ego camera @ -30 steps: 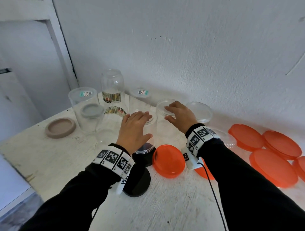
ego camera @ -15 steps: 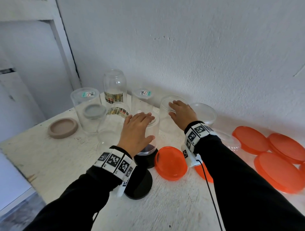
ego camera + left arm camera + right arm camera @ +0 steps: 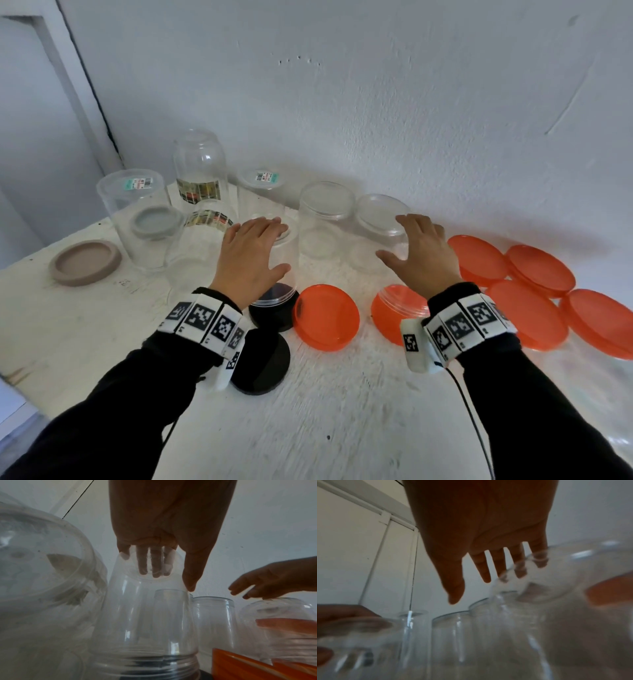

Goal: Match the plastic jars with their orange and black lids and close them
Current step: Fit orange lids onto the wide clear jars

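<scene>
An upside-down clear jar (image 3: 286, 286) (image 3: 145, 622) stands on a black lid (image 3: 270, 313). My left hand (image 3: 260, 253) (image 3: 163, 534) rests on its upturned bottom, fingers flat across it and thumb down the side. A second inverted jar (image 3: 406, 303) (image 3: 278, 615) (image 3: 565, 601) sits on an orange lid (image 3: 385, 320). Above that jar is my right hand (image 3: 418, 253) (image 3: 479, 534), fingers spread and straight, tips at its top. A loose orange lid (image 3: 325, 317) lies between the two, and a loose black lid (image 3: 262, 366) lies nearer me.
Two more inverted clear jars (image 3: 325, 222) (image 3: 380, 219) stand behind my hands. Further jars, one labelled (image 3: 200, 171), and a grey lid (image 3: 85, 262) are at the back left. Several orange lids (image 3: 527, 315) lie on the white table (image 3: 342, 411) at the right. The wall is close behind.
My right hand has left the middle back jar and come right and toward me, over the jar on the orange lid. The left hand stays on its jar.
</scene>
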`<state>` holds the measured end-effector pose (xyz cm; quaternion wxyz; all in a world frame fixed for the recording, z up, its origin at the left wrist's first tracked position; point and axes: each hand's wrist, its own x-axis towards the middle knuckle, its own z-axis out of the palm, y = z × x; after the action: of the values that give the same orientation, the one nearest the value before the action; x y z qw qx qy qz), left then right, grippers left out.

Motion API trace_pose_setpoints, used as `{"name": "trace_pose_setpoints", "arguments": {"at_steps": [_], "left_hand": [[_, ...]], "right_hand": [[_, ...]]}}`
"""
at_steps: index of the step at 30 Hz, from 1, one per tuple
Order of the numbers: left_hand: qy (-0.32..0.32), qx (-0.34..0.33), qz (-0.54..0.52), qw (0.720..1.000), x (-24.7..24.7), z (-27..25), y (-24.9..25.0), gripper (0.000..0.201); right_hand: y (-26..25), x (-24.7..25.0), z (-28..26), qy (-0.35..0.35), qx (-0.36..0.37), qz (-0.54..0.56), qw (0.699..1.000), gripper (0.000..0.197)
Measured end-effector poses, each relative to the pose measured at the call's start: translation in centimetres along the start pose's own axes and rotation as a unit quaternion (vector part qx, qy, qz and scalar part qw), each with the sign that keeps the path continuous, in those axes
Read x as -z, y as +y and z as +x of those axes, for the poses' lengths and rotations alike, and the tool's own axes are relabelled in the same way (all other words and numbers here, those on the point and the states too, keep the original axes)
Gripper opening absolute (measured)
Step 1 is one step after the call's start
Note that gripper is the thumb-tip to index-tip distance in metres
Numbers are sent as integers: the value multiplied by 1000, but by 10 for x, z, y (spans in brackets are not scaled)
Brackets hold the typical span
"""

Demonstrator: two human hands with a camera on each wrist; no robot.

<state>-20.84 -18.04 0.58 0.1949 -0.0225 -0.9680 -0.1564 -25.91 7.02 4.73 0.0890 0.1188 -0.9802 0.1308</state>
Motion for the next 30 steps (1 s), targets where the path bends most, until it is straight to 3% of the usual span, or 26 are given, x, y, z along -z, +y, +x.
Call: {"name": "trace_pose_setpoints", "arguments": {"at_steps": [5, 15, 24, 28, 30], "left_hand": [[2, -9, 5, 1000, -1, 0, -1, 61], [-7, -11, 15, 1000, 2, 0, 1, 61], [-60, -14, -2, 998, 18, 0, 5, 66], [51, -154, -7, 987, 27, -9, 26, 46], [33, -222, -77, 972, 27, -17, 41, 36]], "right_hand": [[23, -7, -14, -83, -23, -80, 993, 81], [21, -6, -31, -90, -39, -85, 992, 75], [18, 10, -58, -61, -38, -80, 994, 98], [19, 16, -84, -34, -46, -2, 998, 94], [20, 17, -98, -10, -53, 48, 997, 90]]}}
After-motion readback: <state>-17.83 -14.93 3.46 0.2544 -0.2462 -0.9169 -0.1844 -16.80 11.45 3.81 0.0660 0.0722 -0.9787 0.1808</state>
